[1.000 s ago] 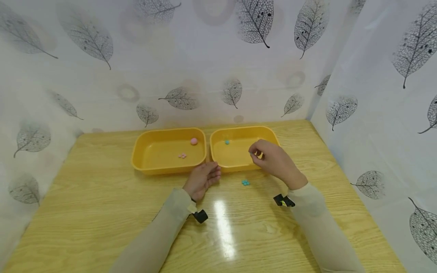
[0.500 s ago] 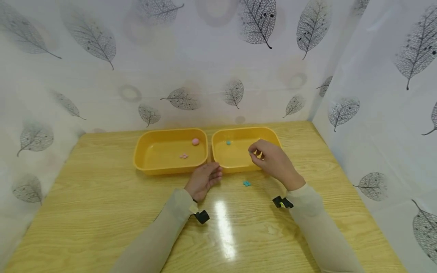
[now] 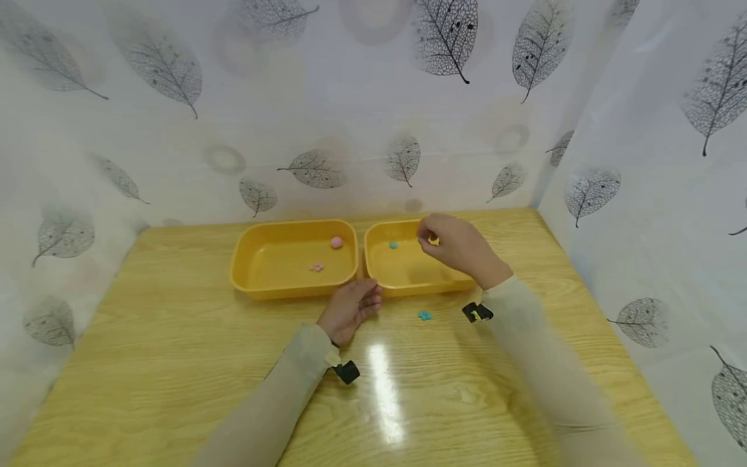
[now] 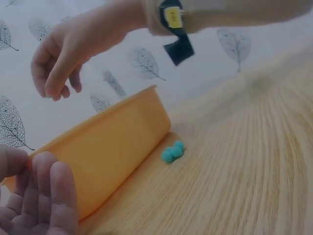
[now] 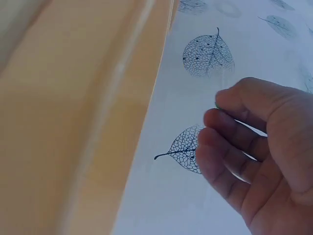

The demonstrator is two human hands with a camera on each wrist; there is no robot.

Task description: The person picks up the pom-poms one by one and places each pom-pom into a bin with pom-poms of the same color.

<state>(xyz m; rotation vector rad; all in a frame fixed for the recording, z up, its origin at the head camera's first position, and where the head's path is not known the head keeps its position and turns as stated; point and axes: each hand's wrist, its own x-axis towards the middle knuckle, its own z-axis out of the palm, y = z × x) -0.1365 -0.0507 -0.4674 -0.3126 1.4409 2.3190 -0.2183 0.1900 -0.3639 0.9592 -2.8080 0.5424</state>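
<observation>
We saw that the right hand (image 3: 461, 245) had moved from the near side of the right tray (image 3: 408, 285) to above its back, fingers pinched together, maybe on a bead too small to see, while the left hand (image 3: 350, 308) stayed loosely curled and empty at the tray's front, and blue beads (image 3: 424, 315) still lay on the table (image 3: 175, 363).

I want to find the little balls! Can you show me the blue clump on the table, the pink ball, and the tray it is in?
small blue clump of beads (image 3: 424, 315): head view, its middle, on the wooden table.
round pink ball (image 3: 336, 242): head view, its middle.
yellow plastic left tray (image 3: 292, 291): head view, its near rim.
</observation>
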